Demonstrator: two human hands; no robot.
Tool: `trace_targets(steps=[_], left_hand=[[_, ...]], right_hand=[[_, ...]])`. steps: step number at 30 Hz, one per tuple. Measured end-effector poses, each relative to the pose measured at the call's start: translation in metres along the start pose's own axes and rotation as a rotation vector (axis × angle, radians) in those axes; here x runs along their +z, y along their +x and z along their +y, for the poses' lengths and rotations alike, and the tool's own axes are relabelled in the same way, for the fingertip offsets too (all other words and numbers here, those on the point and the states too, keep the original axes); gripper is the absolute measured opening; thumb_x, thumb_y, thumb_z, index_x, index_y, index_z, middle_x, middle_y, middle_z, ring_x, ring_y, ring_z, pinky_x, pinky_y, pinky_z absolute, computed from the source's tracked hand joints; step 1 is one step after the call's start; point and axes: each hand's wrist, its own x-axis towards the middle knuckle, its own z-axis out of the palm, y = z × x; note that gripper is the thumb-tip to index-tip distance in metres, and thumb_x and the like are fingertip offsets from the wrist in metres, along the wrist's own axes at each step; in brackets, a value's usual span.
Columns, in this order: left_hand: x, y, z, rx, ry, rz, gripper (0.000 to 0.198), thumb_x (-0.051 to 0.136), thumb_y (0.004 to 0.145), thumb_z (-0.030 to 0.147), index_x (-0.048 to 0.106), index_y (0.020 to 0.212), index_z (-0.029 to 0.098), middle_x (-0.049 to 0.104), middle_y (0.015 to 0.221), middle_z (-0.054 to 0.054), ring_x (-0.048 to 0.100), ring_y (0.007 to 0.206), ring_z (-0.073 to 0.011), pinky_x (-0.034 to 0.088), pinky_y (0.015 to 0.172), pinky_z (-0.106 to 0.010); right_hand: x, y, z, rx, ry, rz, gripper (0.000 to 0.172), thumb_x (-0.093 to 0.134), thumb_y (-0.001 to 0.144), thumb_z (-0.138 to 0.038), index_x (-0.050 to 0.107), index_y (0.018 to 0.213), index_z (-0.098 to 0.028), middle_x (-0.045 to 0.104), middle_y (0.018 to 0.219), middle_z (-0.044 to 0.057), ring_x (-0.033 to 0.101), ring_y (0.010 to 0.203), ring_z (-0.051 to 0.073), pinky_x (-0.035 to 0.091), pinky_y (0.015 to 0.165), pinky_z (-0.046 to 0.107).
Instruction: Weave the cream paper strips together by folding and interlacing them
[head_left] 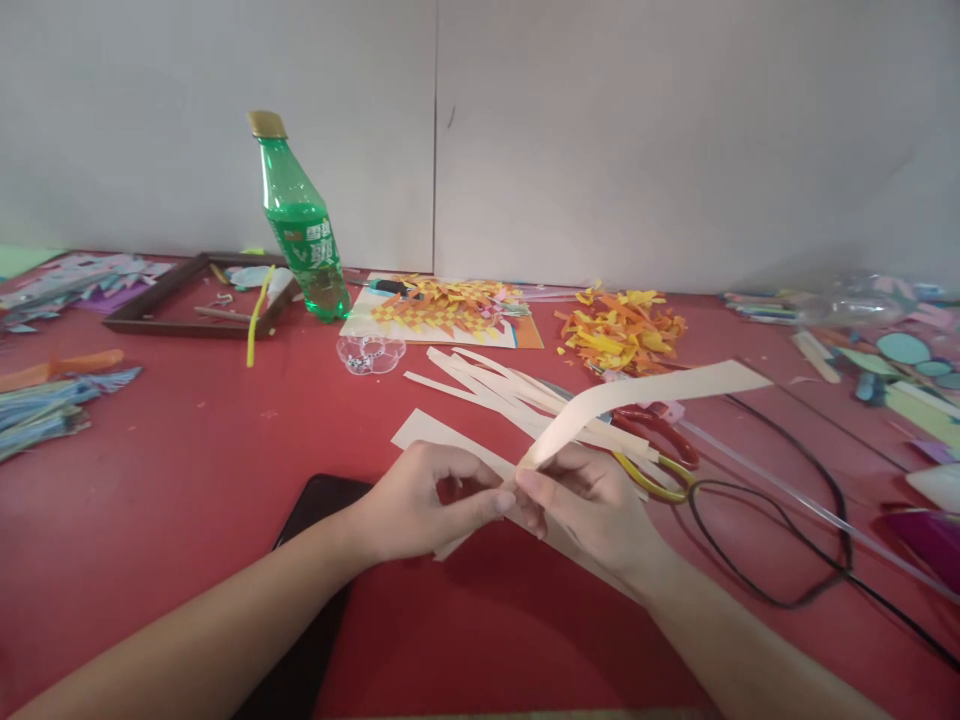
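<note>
Both hands meet above the middle of the red table, pinching one long cream paper strip. My left hand is closed, its thumb and fingertips on the strip near its bend. Close against it, my right hand grips the same strip between thumb and forefinger, and the long end curves up and away to the right. Under the hands lies a wider cream paper piece. Just beyond are several loose cream strips and scissors with red and yellow handles, partly covered by the strips.
A green bottle stands by a dark wooden frame. Yellow-orange paper bits lie in piles at the back. A black phone-like slab is under my left arm. A dark cord loops at the right.
</note>
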Motion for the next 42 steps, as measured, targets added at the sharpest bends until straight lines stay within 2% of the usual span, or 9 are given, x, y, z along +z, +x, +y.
trace_targets(steps=[2,4,7,11,22,29,37,42], left_hand=[[-0.0001,-0.0006,0.0012,-0.04,-0.006,0.0,0.029,0.058,0.088,0.04,0.071,0.081,0.016,0.051,0.039,0.006,0.046,0.035,-0.0074,0.047,0.058,-0.024],[0.0003,-0.0007,0.0019,-0.047,0.016,0.018,0.03,0.06,0.087,0.042,0.072,0.078,0.016,0.049,0.036,0.006,0.043,0.031,-0.0067,0.045,0.052,-0.023],[0.0016,0.0006,0.0013,-0.012,0.088,0.072,0.028,0.06,0.086,0.038,0.073,0.074,0.016,0.056,0.042,0.003,0.048,0.037,-0.0077,0.044,0.051,-0.022],[0.0035,0.0031,-0.0007,0.019,0.151,0.129,0.027,0.061,0.084,0.035,0.071,0.069,0.016,0.069,0.061,-0.002,0.056,0.055,-0.0104,0.044,0.055,-0.021],[0.0044,0.0036,-0.0002,-0.016,0.122,0.103,0.029,0.058,0.087,0.033,0.067,0.066,0.015,0.069,0.061,-0.001,0.056,0.056,-0.0088,0.043,0.056,-0.018],[0.0046,0.003,-0.0028,-0.094,0.122,0.092,0.028,0.059,0.086,0.038,0.07,0.073,0.016,0.072,0.068,-0.003,0.062,0.065,-0.0131,0.046,0.06,-0.021],[0.0046,0.0035,0.0014,-0.017,0.121,0.043,0.025,0.051,0.09,0.034,0.066,0.082,0.017,0.065,0.069,0.0,0.052,0.053,-0.0087,0.039,0.049,-0.02],[0.0044,0.0033,-0.0013,0.057,0.117,0.054,0.023,0.053,0.089,0.028,0.057,0.07,0.016,0.057,0.066,0.002,0.049,0.062,-0.0096,0.039,0.059,-0.021]], right_hand=[[0.0,-0.0001,0.0012,0.012,0.001,0.001,0.015,0.068,0.085,-0.027,0.069,0.075,-0.016,0.061,0.054,-0.002,0.056,0.049,0.007,0.048,0.046,0.016],[0.0003,-0.0003,0.0025,0.024,0.005,0.007,0.015,0.069,0.084,-0.028,0.069,0.076,-0.016,0.061,0.055,-0.002,0.057,0.049,0.007,0.048,0.045,0.017],[0.0011,-0.0005,0.0032,0.032,0.014,0.012,0.016,0.07,0.082,-0.029,0.07,0.075,-0.015,0.063,0.059,0.0,0.058,0.048,0.008,0.049,0.043,0.018],[0.001,0.0001,0.0035,0.021,0.06,-0.009,0.016,0.069,0.083,-0.029,0.072,0.075,-0.015,0.064,0.06,0.001,0.058,0.048,0.009,0.049,0.043,0.018],[0.0012,0.0038,0.0006,0.022,0.17,0.073,0.017,0.073,0.08,-0.027,0.069,0.068,-0.016,0.066,0.06,0.0,0.057,0.044,0.007,0.047,0.042,0.018],[-0.0005,0.0036,0.0015,0.047,0.143,0.106,0.015,0.074,0.078,-0.028,0.072,0.068,-0.016,0.067,0.059,0.002,0.056,0.045,0.01,0.048,0.044,0.023],[0.0033,0.0039,0.0067,0.062,0.156,0.039,0.013,0.076,0.075,-0.029,0.074,0.07,-0.016,0.063,0.055,0.0,0.052,0.043,0.008,0.04,0.041,0.022],[0.0038,0.0046,0.0032,0.059,0.155,0.079,0.018,0.075,0.076,-0.031,0.068,0.068,-0.016,0.061,0.054,-0.002,0.052,0.043,0.008,0.041,0.04,0.02]])
